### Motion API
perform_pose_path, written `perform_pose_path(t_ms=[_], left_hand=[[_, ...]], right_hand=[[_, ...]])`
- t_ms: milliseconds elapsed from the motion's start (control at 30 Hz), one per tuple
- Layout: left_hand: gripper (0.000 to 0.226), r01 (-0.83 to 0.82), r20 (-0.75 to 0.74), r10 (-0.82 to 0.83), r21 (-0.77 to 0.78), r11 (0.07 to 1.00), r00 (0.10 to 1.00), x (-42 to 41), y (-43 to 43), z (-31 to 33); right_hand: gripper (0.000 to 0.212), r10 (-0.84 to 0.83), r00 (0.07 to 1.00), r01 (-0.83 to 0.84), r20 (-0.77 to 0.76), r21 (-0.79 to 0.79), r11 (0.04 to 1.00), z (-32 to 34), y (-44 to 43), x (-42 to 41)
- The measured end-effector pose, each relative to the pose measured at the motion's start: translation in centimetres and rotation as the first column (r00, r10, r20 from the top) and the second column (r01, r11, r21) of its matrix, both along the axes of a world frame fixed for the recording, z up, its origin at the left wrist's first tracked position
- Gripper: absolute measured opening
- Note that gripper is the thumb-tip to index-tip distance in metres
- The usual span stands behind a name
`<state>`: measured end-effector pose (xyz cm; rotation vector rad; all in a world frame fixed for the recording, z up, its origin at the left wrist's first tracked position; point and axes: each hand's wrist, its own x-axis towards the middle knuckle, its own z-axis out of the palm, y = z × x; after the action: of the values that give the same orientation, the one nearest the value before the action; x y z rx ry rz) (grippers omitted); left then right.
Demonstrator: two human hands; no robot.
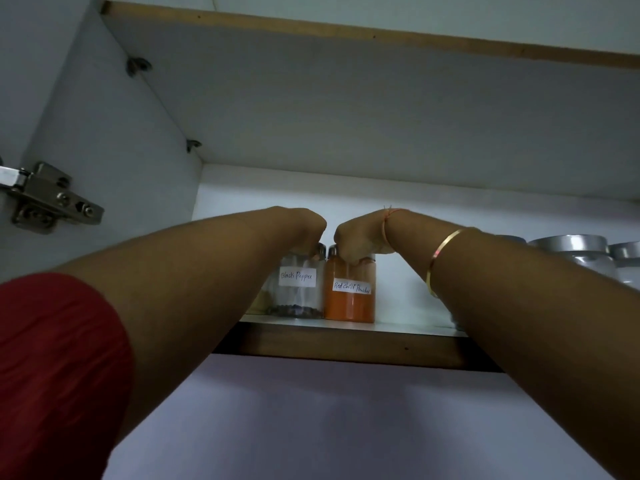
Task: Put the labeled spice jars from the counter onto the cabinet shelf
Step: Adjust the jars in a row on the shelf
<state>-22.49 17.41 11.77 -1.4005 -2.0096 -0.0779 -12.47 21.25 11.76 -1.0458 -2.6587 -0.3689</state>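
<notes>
Two labelled spice jars stand side by side on the cabinet shelf. The clear jar marked Black Pepper holds a thin layer of peppercorns. To its right, touching it, is the jar marked Red Chilli Powder, full of orange powder. My left hand is closed over the pepper jar's lid from above. My right hand grips the top of the chilli jar the same way. Both lids are mostly hidden by my fingers. Another jar with yellowish contents peeks out behind my left forearm.
Several silver-lidded containers stand on the shelf at the far right. A metal door hinge is fixed to the left cabinet wall. The shelf above forms a ceiling over the jars.
</notes>
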Motion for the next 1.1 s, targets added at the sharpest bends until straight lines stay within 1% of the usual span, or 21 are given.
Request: perform_pose_path(t_ms=[33, 100, 233, 333, 400, 433, 533, 600, 867, 1000, 1100], left_hand=[[0.031, -0.012, 0.005, 0.012, 0.002, 1.0, 1.0, 0.1, 0.1, -0.2], [0.038, -0.014, 0.043, 0.013, 0.026, 1.0, 0.999, 0.3, 0.4, -0.6], [0.05, 0.033, 0.125, -0.046, 0.106, 0.994, 0.991, 2.0, -0.4, -1.0], [0.05, 0.109, 0.153, -0.137, 0.176, 0.978, 0.979, 4.6, -0.9, -1.2], [0.048, 0.156, 0.173, -0.192, 0.201, 0.967, 0.966, 6.6, -0.8, -1.3], [0.047, 0.183, 0.183, -0.224, 0.216, 0.959, 0.957, 7.6, -0.7, -1.4], [0.05, 0.272, 0.199, -0.322, 0.241, 0.932, 0.926, 10.7, -0.4, -1.7], [0.049, 0.328, 0.185, -0.375, 0.241, 0.913, 0.908, 12.4, -0.2, -1.9], [0.043, 0.479, 0.171, -0.534, 0.277, 0.833, 0.828, 18.0, 1.8, -2.0], [0.039, 0.465, 0.149, -0.487, 0.163, 0.87, 0.86, 19.5, 3.3, -2.2], [0.036, 0.445, 0.124, -0.463, 0.151, 0.883, 0.877, 19.5, 4.1, -2.1]], right_hand=[[0.031, 0.015, 1.0, -0.015, -0.026, -0.018, 1.0, -0.2, 0.0, 0.2], [0.034, 0.043, 0.994, -0.045, -0.099, -0.02, 0.999, -0.5, -0.2, 0.8], [0.035, 0.075, 0.975, -0.058, -0.209, 0.084, 0.995, -0.2, -0.9, 3.0], [0.019, 0.058, 0.972, -0.019, -0.226, 0.169, 0.985, 0.3, -1.0, 5.1], [0.033, 0.023, 0.967, 0.031, -0.252, 0.207, 0.978, 0.7, -0.6, 6.4], [0.037, 0.013, 0.966, 0.048, -0.26, 0.227, 0.973, 0.9, -0.4, 7.3], [0.039, -0.016, 0.956, 0.096, -0.293, 0.262, 0.96, 1.2, 0.0, 10.1], [0.04, -0.048, 0.957, 0.131, -0.286, 0.28, 0.951, 1.2, 0.3, 11.9], [0.037, -0.163, 0.94, 0.228, -0.3, 0.193, 0.954, 0.7, 1.7, 18.2], [0.035, -0.239, 0.935, 0.287, -0.262, 0.16, 0.945, -0.1, 3.2, 20.3], [0.027, -0.286, 0.931, 0.327, -0.229, 0.166, 0.93, -0.5, 4.3, 21.3]])
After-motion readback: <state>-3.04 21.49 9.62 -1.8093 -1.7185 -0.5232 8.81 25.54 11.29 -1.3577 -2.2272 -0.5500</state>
